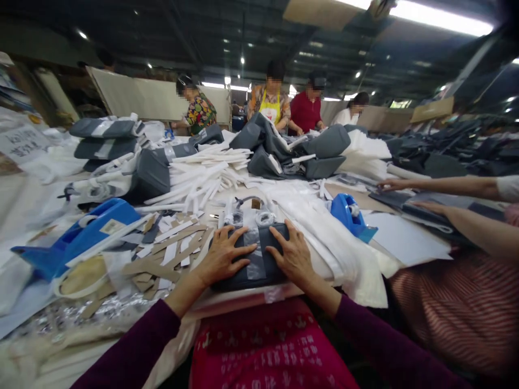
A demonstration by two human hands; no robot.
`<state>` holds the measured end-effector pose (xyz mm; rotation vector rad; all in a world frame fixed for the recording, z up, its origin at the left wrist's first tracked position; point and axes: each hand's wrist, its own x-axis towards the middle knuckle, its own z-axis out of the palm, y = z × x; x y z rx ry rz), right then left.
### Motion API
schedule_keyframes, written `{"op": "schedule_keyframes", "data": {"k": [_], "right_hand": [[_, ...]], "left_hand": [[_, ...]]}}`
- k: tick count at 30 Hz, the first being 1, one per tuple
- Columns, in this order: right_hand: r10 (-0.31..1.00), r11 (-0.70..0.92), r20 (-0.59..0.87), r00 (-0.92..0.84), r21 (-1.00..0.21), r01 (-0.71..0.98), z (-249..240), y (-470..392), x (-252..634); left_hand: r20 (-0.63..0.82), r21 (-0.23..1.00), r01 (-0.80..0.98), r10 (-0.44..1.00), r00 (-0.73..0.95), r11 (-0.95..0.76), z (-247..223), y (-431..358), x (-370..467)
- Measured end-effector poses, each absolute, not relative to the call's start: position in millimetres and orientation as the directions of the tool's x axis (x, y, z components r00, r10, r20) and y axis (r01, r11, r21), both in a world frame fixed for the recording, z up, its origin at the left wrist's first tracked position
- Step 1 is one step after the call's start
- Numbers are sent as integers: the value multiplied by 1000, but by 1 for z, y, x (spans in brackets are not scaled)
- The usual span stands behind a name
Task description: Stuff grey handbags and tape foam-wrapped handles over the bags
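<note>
A dark grey bag (235, 278) lies flat at the table's front edge, right before me. Down its middle runs a strip of clear plastic (254, 254), and wrapped white hardware with a looped handle (245, 201) shows at its far side. My left hand (227, 254) rests on the bag's left half with fingers spread. On the right half lies my right hand (292, 253), its fingers also stretched out and apart. Both hands press from above and neither grips anything.
Blue tape dispensers stand left (117, 213) and right (346, 213). Cardboard strips (178, 243), white foam rods (211, 173) and white sheeting (320, 237) lie around the bag. Grey bags (284, 146) are heaped behind. A co-worker's arms (462, 213) reach in at right; several people stand across the table.
</note>
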<state>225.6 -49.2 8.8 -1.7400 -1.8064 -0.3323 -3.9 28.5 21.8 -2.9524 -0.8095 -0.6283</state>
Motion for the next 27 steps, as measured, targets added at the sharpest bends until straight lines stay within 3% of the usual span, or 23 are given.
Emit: {"op": "schedule_keyframes", "data": {"k": [6, 17, 23, 27], "right_hand": [[853, 116, 516, 76, -330, 937, 3, -44, 242], [854, 176, 520, 32, -345, 922, 10, -49, 259], [871, 186, 489, 51, -422, 887, 10, -53, 254], [875, 154, 478, 76, -425, 892, 8, -56, 254]], "left_hand": [[331, 45, 496, 482, 812, -867, 19, 27, 10], [575, 38, 429, 370, 730, -903, -11, 48, 18], [423, -49, 476, 413, 807, -878, 13, 26, 14], [409, -37, 463, 409, 816, -886, 12, 23, 14]]}}
